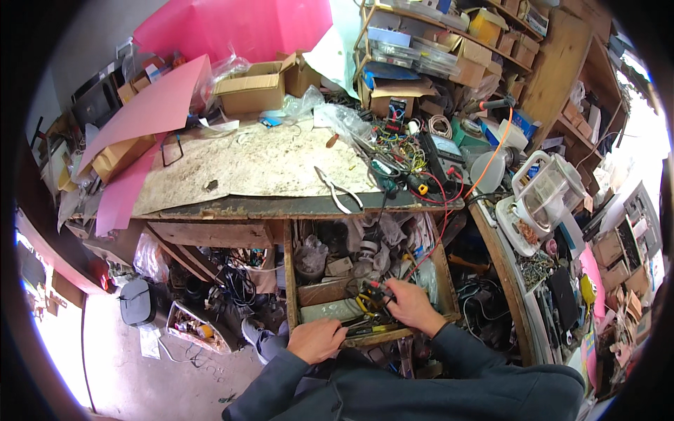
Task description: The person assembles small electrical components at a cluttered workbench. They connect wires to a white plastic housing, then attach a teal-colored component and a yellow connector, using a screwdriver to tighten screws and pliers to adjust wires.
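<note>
A wooden drawer [290, 277] is pulled out from under the bench, crammed with small parts, bags and tools. My left hand [319, 341] is curled over its front edge at the left corner. Inside the drawer's front right part, my right hand [415, 306] has its fingers closed around something dark with a bit of red, too small to name. Just beside those fingertips lies a yellow-handled tool [362, 303]. Pliers with pale handles [338, 191] rest on the bench edge above the drawer.
The bench top [260, 165] carries a cardboard box [250, 90], pink sheets [151, 105] and tangled wires [404, 154]. A red cable [444, 228] hangs into the drawer. On the right stands a clear plastic container [551, 189]. A parts crate [200, 328] sits on the floor at left.
</note>
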Motion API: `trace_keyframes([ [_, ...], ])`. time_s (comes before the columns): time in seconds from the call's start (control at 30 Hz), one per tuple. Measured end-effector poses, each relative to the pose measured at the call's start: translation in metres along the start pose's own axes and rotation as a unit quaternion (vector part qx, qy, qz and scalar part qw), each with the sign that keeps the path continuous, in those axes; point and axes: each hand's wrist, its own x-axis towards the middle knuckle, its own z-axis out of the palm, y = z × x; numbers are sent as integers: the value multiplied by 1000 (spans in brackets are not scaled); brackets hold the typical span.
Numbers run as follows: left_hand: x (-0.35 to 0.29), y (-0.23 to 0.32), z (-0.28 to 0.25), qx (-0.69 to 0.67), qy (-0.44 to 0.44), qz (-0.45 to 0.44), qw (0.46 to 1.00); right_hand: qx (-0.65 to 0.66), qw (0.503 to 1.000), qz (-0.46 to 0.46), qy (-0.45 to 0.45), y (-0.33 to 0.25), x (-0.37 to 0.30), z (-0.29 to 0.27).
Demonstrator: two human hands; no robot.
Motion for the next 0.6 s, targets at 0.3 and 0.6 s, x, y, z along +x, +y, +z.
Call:
trace_keyframes([
  [0.3,-3,6,-2,35,14,7,999,2,998,-56,7,-1,0,3],
  [0.6,-17,9,-3,65,158,110,979,5,998,-50,-29,-1,6,1],
])
